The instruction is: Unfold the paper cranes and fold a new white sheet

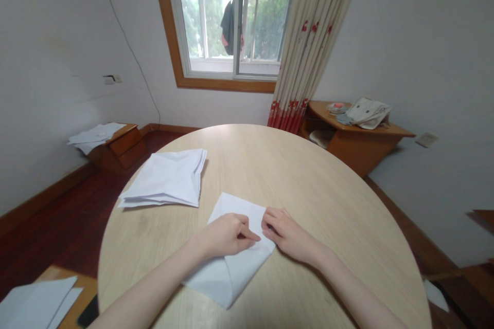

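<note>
A white sheet of paper (pixel 235 267), partly folded, lies on the round wooden table (pixel 309 185) in front of me. My left hand (pixel 226 234) rests on its middle with the fingers curled and the fingertips pressing down on the paper. My right hand (pixel 287 234) lies at the sheet's right corner, fingers bent and pinching the paper's edge. The two hands almost touch above a fold. A stack of several white folded sheets (pixel 165 180) sits on the table's far left.
A low wooden cabinet (pixel 119 149) with papers on top stands at the left wall. A wooden corner desk (pixel 355 133) with a bag is at the right, beside a curtain (pixel 309 46). More white paper (pixel 34 303) lies at the lower left.
</note>
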Demonstrator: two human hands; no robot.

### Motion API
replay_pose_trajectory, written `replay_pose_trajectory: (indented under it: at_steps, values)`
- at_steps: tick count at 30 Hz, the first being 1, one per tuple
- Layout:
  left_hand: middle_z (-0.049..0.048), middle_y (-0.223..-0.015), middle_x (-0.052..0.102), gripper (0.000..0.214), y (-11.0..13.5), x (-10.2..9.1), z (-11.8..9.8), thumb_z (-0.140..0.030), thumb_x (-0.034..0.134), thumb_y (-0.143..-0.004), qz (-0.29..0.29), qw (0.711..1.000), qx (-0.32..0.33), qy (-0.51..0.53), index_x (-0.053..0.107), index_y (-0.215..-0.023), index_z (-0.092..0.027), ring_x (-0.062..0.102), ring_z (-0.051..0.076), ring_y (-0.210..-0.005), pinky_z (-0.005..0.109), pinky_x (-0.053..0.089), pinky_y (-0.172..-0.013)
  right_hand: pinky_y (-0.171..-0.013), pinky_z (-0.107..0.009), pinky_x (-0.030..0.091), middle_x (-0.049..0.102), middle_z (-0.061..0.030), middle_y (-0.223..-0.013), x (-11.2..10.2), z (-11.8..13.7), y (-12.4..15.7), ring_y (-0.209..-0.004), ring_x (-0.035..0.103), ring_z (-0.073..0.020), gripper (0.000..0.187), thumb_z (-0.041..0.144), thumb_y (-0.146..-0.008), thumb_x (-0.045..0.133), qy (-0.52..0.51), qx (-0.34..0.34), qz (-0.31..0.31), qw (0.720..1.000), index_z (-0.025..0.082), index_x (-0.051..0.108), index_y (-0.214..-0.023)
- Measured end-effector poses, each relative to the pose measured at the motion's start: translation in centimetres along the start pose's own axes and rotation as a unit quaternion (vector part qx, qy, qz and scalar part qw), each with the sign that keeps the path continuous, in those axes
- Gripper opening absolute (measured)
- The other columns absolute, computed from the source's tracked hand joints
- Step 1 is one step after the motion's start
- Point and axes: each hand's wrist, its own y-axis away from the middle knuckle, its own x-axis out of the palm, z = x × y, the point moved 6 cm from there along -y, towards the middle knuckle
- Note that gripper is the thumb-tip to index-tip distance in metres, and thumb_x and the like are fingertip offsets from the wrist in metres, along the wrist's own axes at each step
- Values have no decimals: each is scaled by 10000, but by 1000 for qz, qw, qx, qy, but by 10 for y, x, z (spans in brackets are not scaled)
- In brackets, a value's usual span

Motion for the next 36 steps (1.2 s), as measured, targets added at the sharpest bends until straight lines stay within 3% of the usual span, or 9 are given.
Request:
replay_pose_trajectory:
  at_steps: [14,23,29,36]
  values:
    - [20,-704,606,259,1,0,-13,-232,544,-873,13,995,25,-95,731,-1052,-219,558,138,-596,237,366,-570,-926,-393,334,568,-29,-900,0,1,0,-932,517,-187,142,116,-899,463,39,-20,-34,998,203,501,-793]
    - [36,-645,595,366,1,1,-20,-281,425,-942,-3,988,21,-153,730,-772,-169,576,147,-559,267,342,-531,-982,-445,274,585,-25,-949,-2,-5,-4,-1006,506,-204,100,125,-869,509,64,-18,-63,996,220,507,-840]
    - [49,-654,609,363,2,2,-19,-277,406,-944,9,983,12,-185,717,-796,-161,584,162,-567,275,332,-522,-974,-463,298,597,-61,-1042,-3,-7,-6,-1059,502,-238,90,162,-866,540,71,-16,-85,994,222,517,-930]
    - [50,-633,602,385,1,0,-20,-275,395,-948,4,985,6,-174,712,-764,-153,583,161,-554,280,330,-522,-958,-464,368,552,-120,-1172,-11,-4,-2,-1131,480,-268,203,175,-876,498,64,-23,-124,990,219,518,-1074]
